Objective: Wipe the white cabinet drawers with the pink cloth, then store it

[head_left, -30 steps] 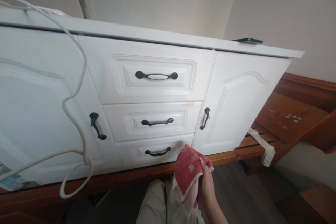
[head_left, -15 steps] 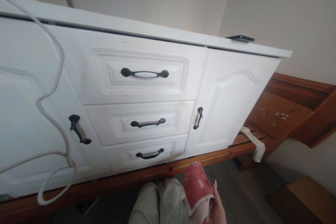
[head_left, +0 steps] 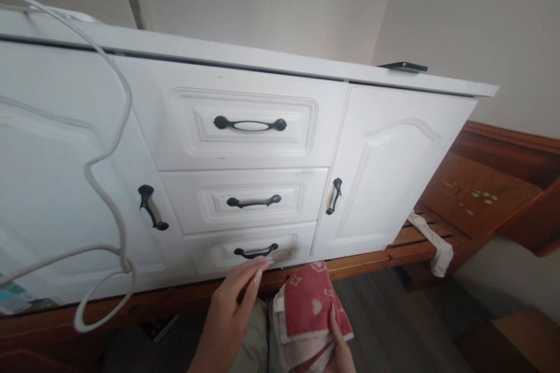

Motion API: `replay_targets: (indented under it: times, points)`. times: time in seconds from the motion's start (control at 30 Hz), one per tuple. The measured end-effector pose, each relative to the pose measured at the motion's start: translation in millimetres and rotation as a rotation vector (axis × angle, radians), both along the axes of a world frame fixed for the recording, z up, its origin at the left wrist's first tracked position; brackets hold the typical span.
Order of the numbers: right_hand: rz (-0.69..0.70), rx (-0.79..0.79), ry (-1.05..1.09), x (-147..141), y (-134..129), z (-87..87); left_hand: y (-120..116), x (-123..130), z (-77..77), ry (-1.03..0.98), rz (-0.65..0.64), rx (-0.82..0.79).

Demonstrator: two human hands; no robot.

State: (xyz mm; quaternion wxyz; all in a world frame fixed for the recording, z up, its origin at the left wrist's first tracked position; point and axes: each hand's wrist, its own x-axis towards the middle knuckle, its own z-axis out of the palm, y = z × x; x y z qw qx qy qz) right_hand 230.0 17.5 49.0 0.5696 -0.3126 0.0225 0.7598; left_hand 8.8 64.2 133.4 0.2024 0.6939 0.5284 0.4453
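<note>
A white cabinet (head_left: 385, 145) with three drawers and two doors fills the view. My left hand (head_left: 230, 309) reaches up with its fingers apart, the fingertips just below the black handle (head_left: 256, 252) of the bottom drawer (head_left: 210, 253). My right hand (head_left: 339, 344) holds a red and white patterned cloth (head_left: 306, 317) low at the bottom edge, in front of the cabinet's lower edge. My light trousers show beneath both hands.
A white cable (head_left: 109, 163) hangs in loops over the left door. A dark flat object (head_left: 402, 66) lies on the cabinet top at the right. A wooden bench (head_left: 476, 192) with a white strap (head_left: 433, 242) stands to the right, over dark flooring.
My left hand has come into view and risen to the bottom drawer's handle. The cloth in my right hand has moved left and slightly up.
</note>
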Motion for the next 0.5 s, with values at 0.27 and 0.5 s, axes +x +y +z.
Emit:
replay_targets:
  times: [0.27, 0.5]
  points:
    - [-0.198, -0.020, -0.254, 35, -24, -7.9, 90, 22, -54.3, 0.328, 0.178, 0.008]
    - [-0.214, 0.024, -0.271, 21, -16, 3.0, 75, 34, -72.7, 0.357, 0.211, -0.019]
